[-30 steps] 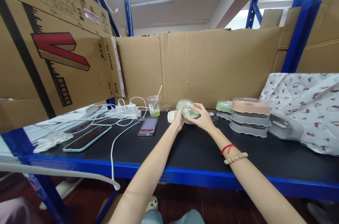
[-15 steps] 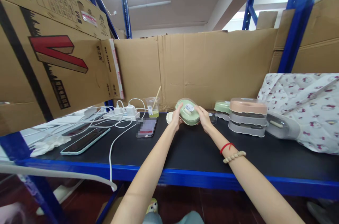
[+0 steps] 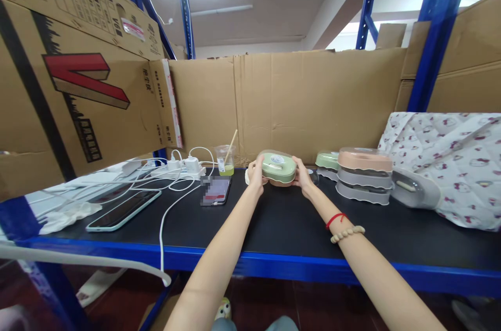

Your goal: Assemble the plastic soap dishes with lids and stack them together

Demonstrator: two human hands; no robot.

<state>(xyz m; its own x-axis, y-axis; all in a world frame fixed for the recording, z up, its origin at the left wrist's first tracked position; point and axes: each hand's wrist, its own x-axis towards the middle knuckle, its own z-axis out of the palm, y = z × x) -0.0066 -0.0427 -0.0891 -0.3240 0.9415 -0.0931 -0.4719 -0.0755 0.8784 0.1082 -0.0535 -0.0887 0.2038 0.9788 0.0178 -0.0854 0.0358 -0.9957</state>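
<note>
A light green oval box [image 3: 278, 168] with a clear lid and a round white label is held between both hands above the black tabletop. My left hand [image 3: 256, 174] grips its left end, fingers wrapped round the edge. On its right end, my right hand [image 3: 303, 177] is closed round the side. A pale item shows partly behind my left hand, and a dark clear piece [image 3: 313, 176] lies partly hidden behind my right hand. Something brownish shows under the green box; I cannot make out what it is.
Stacked pink and grey boxes [image 3: 365, 174] stand at right beside another green box [image 3: 327, 160], a grey box [image 3: 415, 187] and patterned cloth [image 3: 462, 164]. Left are a cup [image 3: 226, 160], two phones [image 3: 216, 190] [image 3: 124, 210], white cables and chargers [image 3: 191, 165]. Cardboard [image 3: 313, 101] stands behind.
The green box has turned from slanted to nearly level, its top now tilted less toward me. My right hand's fingers have moved from its top to its side edge.
</note>
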